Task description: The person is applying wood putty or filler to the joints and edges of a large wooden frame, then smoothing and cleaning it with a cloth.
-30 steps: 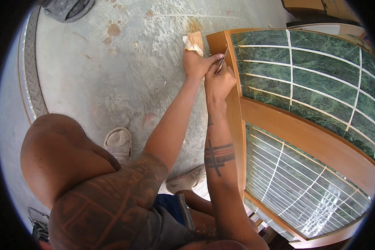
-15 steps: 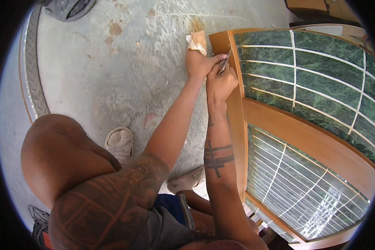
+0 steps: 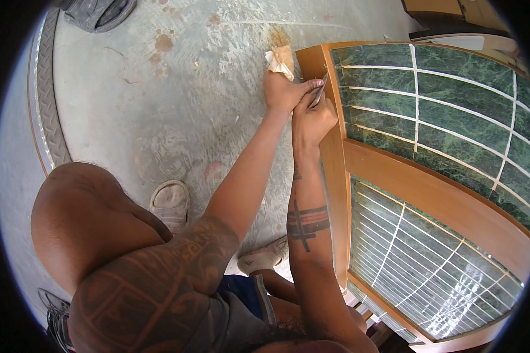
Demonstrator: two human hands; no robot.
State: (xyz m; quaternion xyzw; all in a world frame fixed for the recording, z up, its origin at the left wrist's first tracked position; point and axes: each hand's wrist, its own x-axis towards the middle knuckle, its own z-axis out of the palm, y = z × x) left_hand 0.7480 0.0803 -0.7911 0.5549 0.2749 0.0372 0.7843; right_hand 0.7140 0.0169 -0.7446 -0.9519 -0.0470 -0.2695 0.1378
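A folded tan and white scrap (image 3: 282, 60), perhaps paper or sandpaper, is in my left hand (image 3: 281, 93) and sticks out past its fingers. That hand's thumb reaches across to a thin metal blade (image 3: 320, 93). My right hand (image 3: 315, 122) is closed round the blade, its handle hidden in the fist. The blade's tip points up along the side edge of a wooden panel (image 3: 328, 65), close to its far corner. My two hands touch each other beside that edge. I cannot tell how hard the blade presses on the wood.
Green marbled panes (image 3: 453, 70) with white strips fill the panel's upper part, and a striped pane (image 3: 388, 241) its lower part. Slippers (image 3: 171, 203) are on the stained concrete floor (image 3: 218, 117). A dark grey object (image 3: 100, 13) lies far left, near a ridged metal strip (image 3: 44, 106).
Both hands stay at the panel's edge with nearly the same hold. The scrap and the left hand have shifted very slightly toward me and to the right.
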